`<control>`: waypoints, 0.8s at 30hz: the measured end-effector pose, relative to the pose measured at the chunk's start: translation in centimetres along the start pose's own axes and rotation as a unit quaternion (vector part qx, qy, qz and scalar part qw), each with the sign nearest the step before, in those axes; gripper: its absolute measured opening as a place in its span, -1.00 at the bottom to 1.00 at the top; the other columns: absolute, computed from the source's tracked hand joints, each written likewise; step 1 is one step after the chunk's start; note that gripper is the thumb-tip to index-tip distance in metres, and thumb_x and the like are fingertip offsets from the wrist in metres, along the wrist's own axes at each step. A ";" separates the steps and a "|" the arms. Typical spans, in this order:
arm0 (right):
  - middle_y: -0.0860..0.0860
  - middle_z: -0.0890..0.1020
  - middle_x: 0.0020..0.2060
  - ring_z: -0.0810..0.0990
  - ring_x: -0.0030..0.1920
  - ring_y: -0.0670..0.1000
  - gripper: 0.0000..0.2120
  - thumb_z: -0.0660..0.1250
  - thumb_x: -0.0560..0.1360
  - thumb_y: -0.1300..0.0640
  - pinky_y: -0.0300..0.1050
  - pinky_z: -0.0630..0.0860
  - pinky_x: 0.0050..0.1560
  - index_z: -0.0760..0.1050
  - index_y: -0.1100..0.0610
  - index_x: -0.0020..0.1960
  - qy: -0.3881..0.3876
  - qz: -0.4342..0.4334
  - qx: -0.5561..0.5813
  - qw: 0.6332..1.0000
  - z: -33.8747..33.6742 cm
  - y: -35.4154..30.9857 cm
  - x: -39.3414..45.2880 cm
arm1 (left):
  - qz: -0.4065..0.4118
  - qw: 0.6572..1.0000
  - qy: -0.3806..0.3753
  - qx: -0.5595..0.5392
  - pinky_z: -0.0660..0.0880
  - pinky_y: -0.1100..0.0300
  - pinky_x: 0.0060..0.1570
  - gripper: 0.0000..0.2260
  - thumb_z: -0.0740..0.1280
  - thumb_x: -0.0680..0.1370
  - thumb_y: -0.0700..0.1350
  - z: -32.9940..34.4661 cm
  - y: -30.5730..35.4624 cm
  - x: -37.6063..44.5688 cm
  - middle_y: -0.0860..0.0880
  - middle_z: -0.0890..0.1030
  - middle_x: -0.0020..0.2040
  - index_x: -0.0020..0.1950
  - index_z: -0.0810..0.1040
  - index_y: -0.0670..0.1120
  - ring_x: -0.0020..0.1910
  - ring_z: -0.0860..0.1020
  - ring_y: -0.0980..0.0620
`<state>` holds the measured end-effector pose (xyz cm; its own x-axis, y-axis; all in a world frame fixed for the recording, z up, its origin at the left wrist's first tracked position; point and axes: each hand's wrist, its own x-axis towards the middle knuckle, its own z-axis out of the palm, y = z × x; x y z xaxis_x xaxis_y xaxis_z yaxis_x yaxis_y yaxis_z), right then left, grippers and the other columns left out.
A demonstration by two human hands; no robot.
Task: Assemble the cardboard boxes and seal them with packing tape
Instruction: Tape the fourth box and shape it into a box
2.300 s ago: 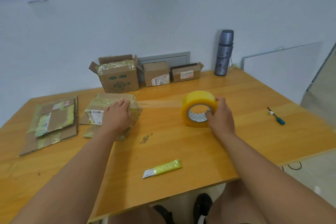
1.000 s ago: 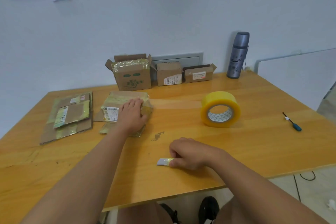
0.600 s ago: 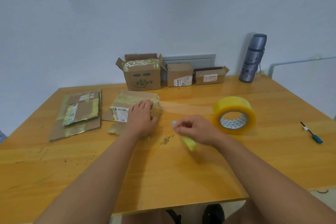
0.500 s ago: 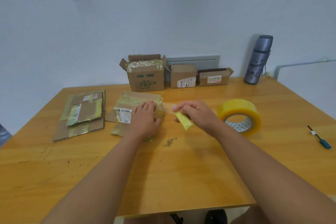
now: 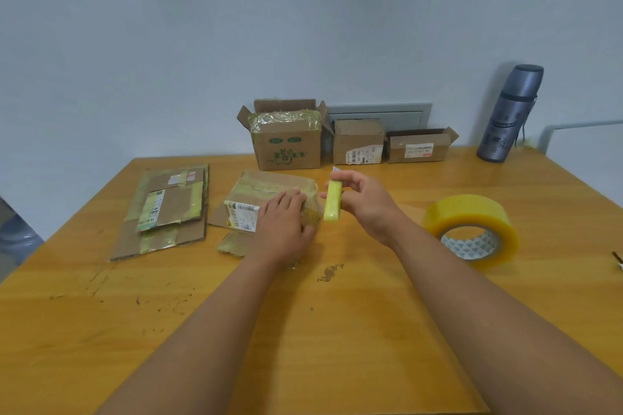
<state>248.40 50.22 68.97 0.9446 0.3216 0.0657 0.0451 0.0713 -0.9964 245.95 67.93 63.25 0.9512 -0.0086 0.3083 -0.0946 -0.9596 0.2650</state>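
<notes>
Pale, smooth wall backs a honey-coloured wooden table (image 5: 337, 347) whose varnished top is scuffed and flecked with dark marks. Taking the small cardboard box (image 5: 266, 194) at the table's middle as the landmark: well to its left lies a flattened cardboard sheet (image 5: 165, 212), creased, patched with glossy yellowish tape and a printed label. The landmark box itself is squat and rectangular, wrapped in wrinkled clear tape, with a white barcode label on its left end. The left hand (image 5: 285, 226) lies palm down on the box's right half, fingers straight and pressing its top. Just right of the box, raised off the table, the right hand (image 5: 364, 202) pinches a slim yellow-green utility knife (image 5: 332, 200) between thumb and fingers, its bar-shaped plastic body upright and a small pale tip showing at the top. Behind the box, against the wall, stand three open brown cartons (image 5: 340, 138) in a row, the leftmost with crinkled film across its mouth. Further right of the box rests a thick roll of translucent yellow packing tape (image 5: 472, 229), standing on its edge. Far to the back right stands a grey cylindrical flask (image 5: 510, 114) with a matte metal look.
</notes>
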 end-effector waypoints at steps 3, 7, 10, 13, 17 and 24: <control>0.22 0.54 0.20 0.63 0.19 0.18 -0.61 0.20 0.56 0.51 -0.09 0.61 0.13 0.40 0.24 0.32 0.005 0.012 0.091 0.996 -0.1 -0.3 0.3 | -0.005 1.000 -0.001 -0.003 -0.05 0.02 0.52 -0.45 0.25 0.56 0.03 0.0 0.1 0.0 0.02 0.20 0.58 0.54 0.24 0.00 0.57 0.09 -0.02; 0.18 0.64 0.04 0.69 0.06 0.10 -0.67 0.41 0.49 0.34 -0.18 0.62 0.07 0.46 0.27 0.23 0.024 -0.002 0.110 0.994 0.4 -0.8 0.2 | -0.008 1.000 -0.002 -0.004 -0.05 0.01 0.52 -0.45 0.24 0.56 0.03 0.0 0.2 0.0 0.01 0.20 0.59 0.54 0.23 0.00 0.57 0.08 -0.02; 0.07 0.66 -0.22 0.70 -0.07 0.05 -0.73 0.44 0.51 0.11 -0.22 0.62 -0.06 0.54 0.29 0.06 0.042 0.000 0.102 0.994 0.8 -0.9 0.1 | -0.008 1.000 -0.004 -0.006 -0.05 0.01 0.52 -0.44 0.25 0.56 0.03 -0.1 0.2 0.0 0.01 0.20 0.59 0.54 0.23 0.00 0.57 0.09 -0.02; 0.07 0.61 -0.35 0.67 -0.26 0.06 -0.64 0.37 0.55 -0.07 -0.21 0.59 -0.25 0.54 0.27 -0.06 0.077 0.012 0.085 0.993 1.3 -1.2 0.1 | -0.009 1.000 -0.008 -0.004 -0.06 0.01 0.52 -0.44 0.25 0.56 0.03 -0.2 0.2 0.0 0.02 0.19 0.59 0.55 0.22 0.00 0.57 0.08 -0.02; 0.12 0.57 -0.37 0.58 -0.43 0.06 -0.67 0.18 0.63 0.05 -0.21 0.46 -0.45 0.56 0.26 -0.11 0.133 0.022 0.021 0.991 1.8 -1.9 0.3 | -0.010 1.000 -0.010 0.000 -0.06 0.02 0.52 -0.44 0.24 0.56 0.03 -0.2 0.3 0.0 0.01 0.19 0.59 0.55 0.22 0.00 0.57 0.08 -0.02; 0.09 0.70 -0.15 0.67 -0.32 -0.01 -0.89 0.26 0.57 0.18 -0.22 0.56 -0.32 0.55 0.09 0.04 0.105 -0.036 -0.119 0.987 1.9 -2.3 0.7 | -0.010 1.000 -0.011 -0.001 -0.06 0.01 0.52 -0.45 0.24 0.56 0.03 -0.3 0.3 0.0 0.01 0.18 0.59 0.54 0.22 0.00 0.57 0.08 -0.02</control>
<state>248.36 52.11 71.46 0.9814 0.1202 0.1496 0.1664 -0.1445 -0.9754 245.81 67.72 63.55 0.9591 0.0037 0.2831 -0.0768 -0.9591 0.2725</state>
